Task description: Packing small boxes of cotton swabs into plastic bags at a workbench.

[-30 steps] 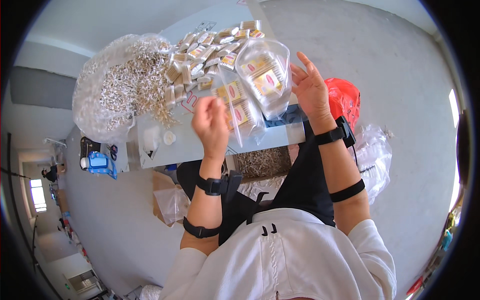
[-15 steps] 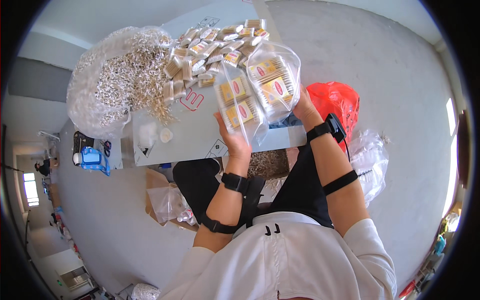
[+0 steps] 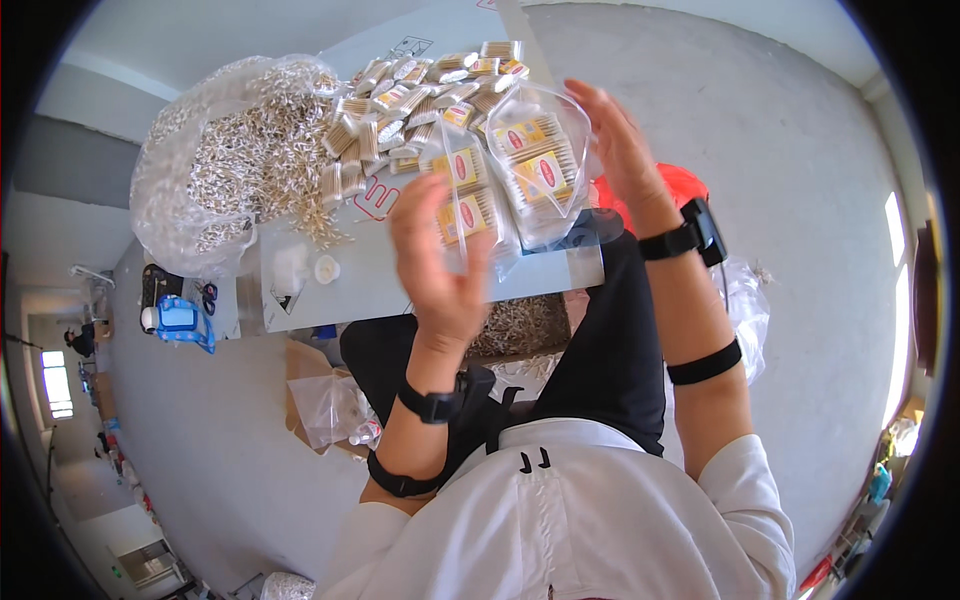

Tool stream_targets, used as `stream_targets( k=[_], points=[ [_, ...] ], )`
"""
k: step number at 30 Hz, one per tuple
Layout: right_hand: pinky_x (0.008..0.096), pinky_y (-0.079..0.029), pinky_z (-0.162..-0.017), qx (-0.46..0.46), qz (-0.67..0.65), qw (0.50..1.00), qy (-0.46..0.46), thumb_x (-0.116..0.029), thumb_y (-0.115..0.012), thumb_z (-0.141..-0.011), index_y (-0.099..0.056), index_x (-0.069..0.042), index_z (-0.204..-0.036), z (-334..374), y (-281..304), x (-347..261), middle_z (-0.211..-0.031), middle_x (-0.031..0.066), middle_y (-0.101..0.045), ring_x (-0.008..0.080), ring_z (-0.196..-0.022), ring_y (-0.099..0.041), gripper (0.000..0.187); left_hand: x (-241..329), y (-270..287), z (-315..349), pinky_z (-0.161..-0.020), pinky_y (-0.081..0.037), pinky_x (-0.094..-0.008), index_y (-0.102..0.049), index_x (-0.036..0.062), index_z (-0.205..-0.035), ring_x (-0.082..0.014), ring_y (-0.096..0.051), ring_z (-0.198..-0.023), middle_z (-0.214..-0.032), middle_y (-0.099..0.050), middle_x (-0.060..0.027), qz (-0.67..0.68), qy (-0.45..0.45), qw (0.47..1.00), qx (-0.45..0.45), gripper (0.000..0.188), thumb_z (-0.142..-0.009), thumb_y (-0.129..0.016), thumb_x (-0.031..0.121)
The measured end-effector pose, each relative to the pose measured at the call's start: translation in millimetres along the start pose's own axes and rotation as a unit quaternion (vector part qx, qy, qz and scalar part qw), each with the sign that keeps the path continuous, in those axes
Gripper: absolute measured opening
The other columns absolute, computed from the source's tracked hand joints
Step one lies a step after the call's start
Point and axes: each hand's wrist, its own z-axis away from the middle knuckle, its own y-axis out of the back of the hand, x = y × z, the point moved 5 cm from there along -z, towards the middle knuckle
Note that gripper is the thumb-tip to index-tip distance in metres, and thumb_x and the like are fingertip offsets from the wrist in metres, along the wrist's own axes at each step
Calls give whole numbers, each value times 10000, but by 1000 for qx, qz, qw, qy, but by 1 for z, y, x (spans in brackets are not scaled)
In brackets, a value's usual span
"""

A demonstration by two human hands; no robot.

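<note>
Side by side near the table's front edge lie two clear plastic bags of cotton swab packs, a left bag (image 3: 464,218) and a right bag (image 3: 541,178). Yellow labels with red ovals show through the plastic. My left hand (image 3: 436,265) is raised over the left bag's near left side, fingers apart and blurred, covering part of it. Just off the right bag's right edge is my right hand (image 3: 622,150), fingers stretched out and holding nothing. Behind the bags spreads a heap of small cotton swab packs (image 3: 400,98).
Loose cotton swabs (image 3: 240,150) spill from a large clear bag at the left of the table (image 3: 350,290). A small white cup (image 3: 327,269) and a blue-covered bottle (image 3: 182,322) stand nearby. A red plastic bag (image 3: 680,190) is at the right; a box of swabs (image 3: 525,325) sits below.
Both hands have let go of the two bags, which now rest on the table. My left hand has moved left and my right hand up and outward.
</note>
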Motion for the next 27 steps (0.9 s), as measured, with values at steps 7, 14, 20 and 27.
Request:
stream_targets(
  k=[7,14,20,27],
  points=[
    [279,-489,-848,-158,429,889,33,-119,-741,-768,-634,10,-1199,-34,-41,-48,-1041,140,-683,198,-969,-634,463,39,-81,-17,-1148,-236,-467,-382,-80,-1377,-399,-377,-1352,-1426,-409,-271,-234,-54,939,-246,840,-729,-784,271],
    [290,-463,-609,-136,480,863,81,-130,-740,-736,-667,37,-869,-42,-46,-37,-672,73,-588,142,-655,-572,225,21,-101,10,-1130,-295,-453,-432,-90,-1341,-379,-438,-1314,-1379,-458,-290,-292,-109,908,-282,580,-814,-606,79],
    [305,-463,-614,-218,476,836,162,-123,-757,-689,-639,28,-814,-39,-52,-39,-644,63,-561,166,-648,-579,228,14,-100,3,-1116,-325,-441,-459,-54,-1338,-358,-472,-1290,-1377,-486,-241,-271,-101,921,-260,519,-827,-520,15],
    [331,-470,-601,-126,568,802,132,-129,-728,-712,-677,-26,-853,-42,-41,-22,-669,97,-614,205,-623,-589,182,21,-97,14,-1090,-358,-438,-516,-43,-1285,-351,-509,-1248,-1315,-543,-229,-242,-114,925,-269,454,-861,-570,108]
  ],
)
